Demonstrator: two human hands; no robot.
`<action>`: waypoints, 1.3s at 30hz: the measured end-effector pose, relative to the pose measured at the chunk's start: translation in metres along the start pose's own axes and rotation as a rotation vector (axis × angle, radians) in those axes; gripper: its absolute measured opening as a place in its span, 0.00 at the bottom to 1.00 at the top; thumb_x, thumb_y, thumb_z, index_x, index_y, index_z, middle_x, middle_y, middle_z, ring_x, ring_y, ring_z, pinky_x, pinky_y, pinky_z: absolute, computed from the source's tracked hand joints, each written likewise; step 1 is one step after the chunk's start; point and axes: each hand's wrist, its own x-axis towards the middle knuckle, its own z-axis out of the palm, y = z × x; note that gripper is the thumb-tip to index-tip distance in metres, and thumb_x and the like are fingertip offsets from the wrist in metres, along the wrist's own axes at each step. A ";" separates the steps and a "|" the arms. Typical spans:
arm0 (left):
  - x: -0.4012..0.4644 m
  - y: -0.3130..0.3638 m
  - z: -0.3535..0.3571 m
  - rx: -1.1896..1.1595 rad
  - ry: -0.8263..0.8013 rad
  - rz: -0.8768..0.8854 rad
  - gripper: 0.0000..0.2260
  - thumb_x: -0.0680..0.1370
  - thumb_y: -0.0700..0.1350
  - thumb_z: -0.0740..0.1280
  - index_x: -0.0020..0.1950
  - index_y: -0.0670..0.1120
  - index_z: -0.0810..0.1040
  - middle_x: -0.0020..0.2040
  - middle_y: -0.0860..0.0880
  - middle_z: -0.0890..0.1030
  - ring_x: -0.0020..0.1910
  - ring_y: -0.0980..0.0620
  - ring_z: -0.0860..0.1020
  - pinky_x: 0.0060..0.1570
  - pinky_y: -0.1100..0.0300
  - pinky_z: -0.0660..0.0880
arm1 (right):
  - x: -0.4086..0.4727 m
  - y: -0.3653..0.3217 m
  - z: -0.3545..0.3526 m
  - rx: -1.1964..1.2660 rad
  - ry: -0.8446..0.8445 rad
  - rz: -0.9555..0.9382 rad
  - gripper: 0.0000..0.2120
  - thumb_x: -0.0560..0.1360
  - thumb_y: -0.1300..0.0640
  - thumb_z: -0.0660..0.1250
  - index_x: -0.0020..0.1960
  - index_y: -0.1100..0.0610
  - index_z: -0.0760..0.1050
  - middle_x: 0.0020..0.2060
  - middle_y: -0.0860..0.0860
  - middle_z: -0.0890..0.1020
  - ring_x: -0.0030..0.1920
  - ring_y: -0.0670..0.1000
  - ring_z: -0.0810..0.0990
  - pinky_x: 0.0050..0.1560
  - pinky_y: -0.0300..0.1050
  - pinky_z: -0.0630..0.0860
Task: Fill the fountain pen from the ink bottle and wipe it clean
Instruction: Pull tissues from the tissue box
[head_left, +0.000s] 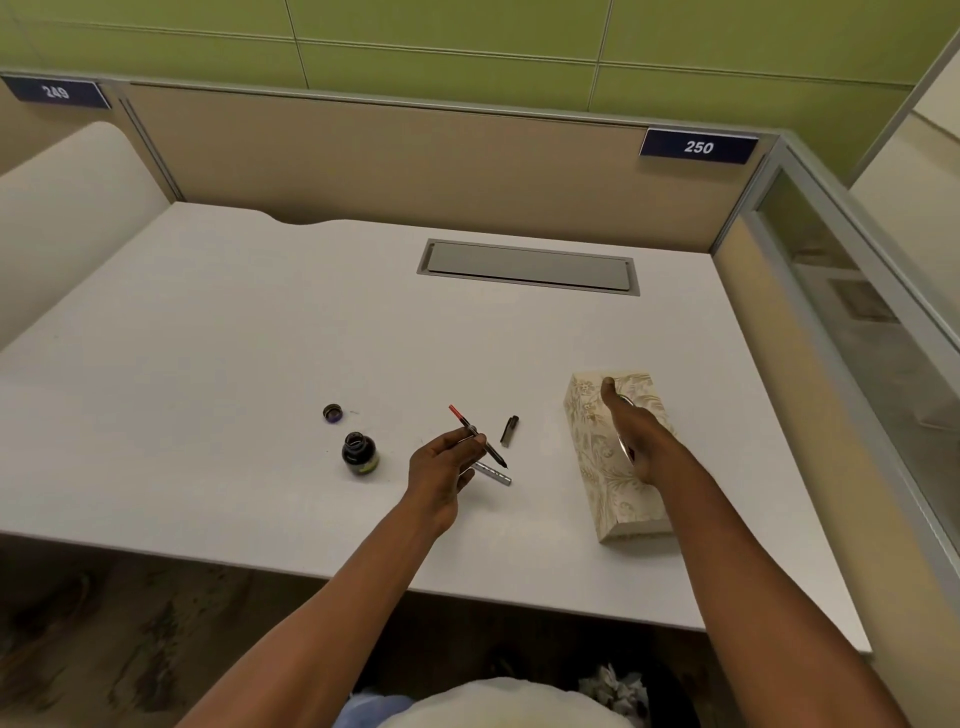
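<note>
My left hand (441, 470) holds the fountain pen's inner section (475, 432), a thin dark piece with a red converter end pointing up and away and the nib pointing down right. The silver pen barrel (493, 474) lies on the desk just under it. A dark pen cap (510, 431) rests a little farther right. The open ink bottle (359, 453) stands left of my left hand, with its round lid (332, 413) lying behind it. My right hand (631, 439) lies on top of the patterned tissue box (602, 467), fingers at its opening; whether it grips a tissue is hidden.
The white desk (260, 338) has a grey cable flap (527, 267) at the back and beige partition walls behind and to the right. A crumpled tissue (613, 686) lies below the desk's front edge near my lap.
</note>
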 end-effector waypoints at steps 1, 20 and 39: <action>0.000 0.000 0.000 -0.001 -0.001 -0.003 0.08 0.73 0.38 0.75 0.50 0.47 0.84 0.48 0.49 0.86 0.46 0.55 0.84 0.53 0.57 0.72 | 0.001 -0.001 -0.001 0.023 -0.019 0.012 0.39 0.78 0.29 0.52 0.82 0.49 0.52 0.82 0.52 0.53 0.81 0.55 0.52 0.78 0.58 0.50; 0.012 -0.004 0.005 -0.046 0.003 -0.025 0.10 0.73 0.38 0.75 0.54 0.45 0.84 0.48 0.50 0.86 0.48 0.54 0.84 0.52 0.58 0.72 | 0.023 -0.013 0.003 -0.106 0.005 0.176 0.35 0.82 0.34 0.48 0.82 0.50 0.46 0.82 0.56 0.48 0.81 0.59 0.48 0.77 0.63 0.48; 0.017 -0.001 0.005 -0.047 0.005 -0.027 0.09 0.74 0.38 0.75 0.53 0.45 0.84 0.47 0.50 0.87 0.46 0.56 0.85 0.53 0.57 0.72 | 0.032 0.021 0.023 -0.482 0.453 -0.089 0.33 0.81 0.37 0.57 0.76 0.60 0.66 0.69 0.62 0.75 0.70 0.64 0.71 0.66 0.55 0.71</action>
